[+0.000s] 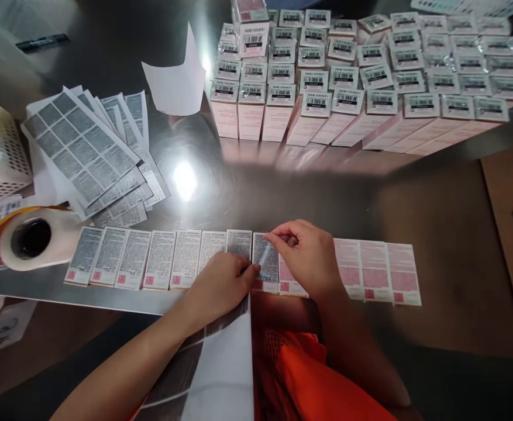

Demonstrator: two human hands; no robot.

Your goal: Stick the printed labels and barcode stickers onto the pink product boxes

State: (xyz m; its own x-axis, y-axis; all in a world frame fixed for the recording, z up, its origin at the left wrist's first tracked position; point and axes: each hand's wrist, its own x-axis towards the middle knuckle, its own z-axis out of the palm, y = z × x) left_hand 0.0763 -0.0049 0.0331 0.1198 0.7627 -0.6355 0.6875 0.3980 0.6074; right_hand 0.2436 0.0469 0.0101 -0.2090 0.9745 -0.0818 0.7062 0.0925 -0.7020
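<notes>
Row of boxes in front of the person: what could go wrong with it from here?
The label might end up crooked or creased: the right hand appears to pinch it near the top while the left hand touches its lower left.

The boxes lie close side by side, so a nudge could push neighbours out of line.

The sheet reaches past the table's near edge and could snag on the left forearm.

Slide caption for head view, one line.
Left hand and right hand at a dark label along a row of boxes, label sheets at upper left.
</notes>
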